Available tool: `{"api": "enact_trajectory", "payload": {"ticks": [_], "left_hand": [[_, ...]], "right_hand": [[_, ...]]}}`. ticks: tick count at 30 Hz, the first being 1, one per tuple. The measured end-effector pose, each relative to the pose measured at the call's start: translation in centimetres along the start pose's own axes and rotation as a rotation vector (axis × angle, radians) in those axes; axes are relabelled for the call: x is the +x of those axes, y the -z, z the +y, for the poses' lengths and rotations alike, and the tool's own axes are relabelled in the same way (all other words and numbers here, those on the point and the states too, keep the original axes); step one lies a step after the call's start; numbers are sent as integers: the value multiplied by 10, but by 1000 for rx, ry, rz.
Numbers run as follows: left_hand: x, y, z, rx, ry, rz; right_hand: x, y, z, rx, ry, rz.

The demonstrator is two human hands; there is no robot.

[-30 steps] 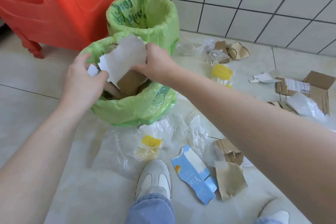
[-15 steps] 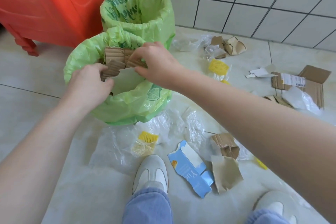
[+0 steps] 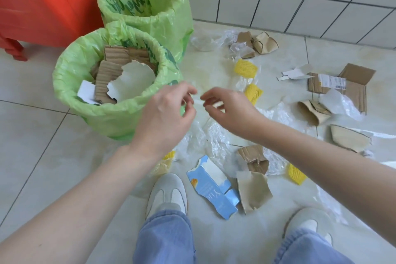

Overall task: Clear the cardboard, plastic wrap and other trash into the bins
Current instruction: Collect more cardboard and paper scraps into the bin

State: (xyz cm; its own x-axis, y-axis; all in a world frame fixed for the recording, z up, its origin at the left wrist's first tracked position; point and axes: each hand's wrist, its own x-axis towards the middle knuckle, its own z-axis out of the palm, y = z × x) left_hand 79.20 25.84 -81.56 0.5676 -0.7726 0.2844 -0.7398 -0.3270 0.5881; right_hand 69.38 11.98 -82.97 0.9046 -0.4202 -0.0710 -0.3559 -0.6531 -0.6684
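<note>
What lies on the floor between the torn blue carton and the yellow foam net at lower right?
In the head view, between the torn blue carton and yellow foam net lie a tan paper piece, crumpled brown cardboard and clear plastic wrap.

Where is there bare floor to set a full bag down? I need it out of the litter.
Bare tile lies left of the near bin, below the red stool. Right of both bins, plastic wrap, cardboard and a blue carton crowd the floor.
</note>
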Motion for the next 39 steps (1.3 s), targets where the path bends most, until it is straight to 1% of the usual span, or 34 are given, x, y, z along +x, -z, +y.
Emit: {"api": "enact_trajectory", "payload": {"ticks": [2, 5, 8, 11, 13, 14, 18, 22, 27, 31, 34, 35, 37, 39], "left_hand": [[-17, -21, -2, -13, 1, -122], [-41, -49, -8, -7, 52, -334], [-59, -72, -14, 59, 38, -581], [-70, -93, -14, 186, -54, -836], [-76, -106, -15, 277, -150, -952], [-78, -112, -16, 310, -199, -983], [-84, -128, -21, 416, -404, -1019], [-86, -138, -22, 517, -499, -979], [-91, -144, -27, 564, -518, -881], [-92, -145, -27, 602, -475, -929], [-92, -145, -27, 592, -546, -902], [-91, -146, -26, 585, -565, -889], [-91, -147, -24, 575, -589, -919], [-90, -148, -22, 590, -566, -950]], "right_hand": [[-21, -13, 19, 11, -61, -66], [-52, -31, 45, 2, -146, -174], [-81, -41, 69, -126, -183, -288], [-104, -42, 88, -330, -181, -343], [-117, -44, 99, -431, -234, -362], [-122, -45, 103, -466, -267, -372], [-136, -55, 117, -524, -320, -363], [-138, -61, 119, -433, -319, -298], [-139, -61, 120, -312, -334, -252], [-141, -56, 121, -267, -365, -248], [-141, -57, 123, -268, -344, -242], [-141, -58, 124, -269, -339, -252], [-142, -61, 126, -287, -329, -308], [-144, -61, 128, -308, -316, -374]]}}
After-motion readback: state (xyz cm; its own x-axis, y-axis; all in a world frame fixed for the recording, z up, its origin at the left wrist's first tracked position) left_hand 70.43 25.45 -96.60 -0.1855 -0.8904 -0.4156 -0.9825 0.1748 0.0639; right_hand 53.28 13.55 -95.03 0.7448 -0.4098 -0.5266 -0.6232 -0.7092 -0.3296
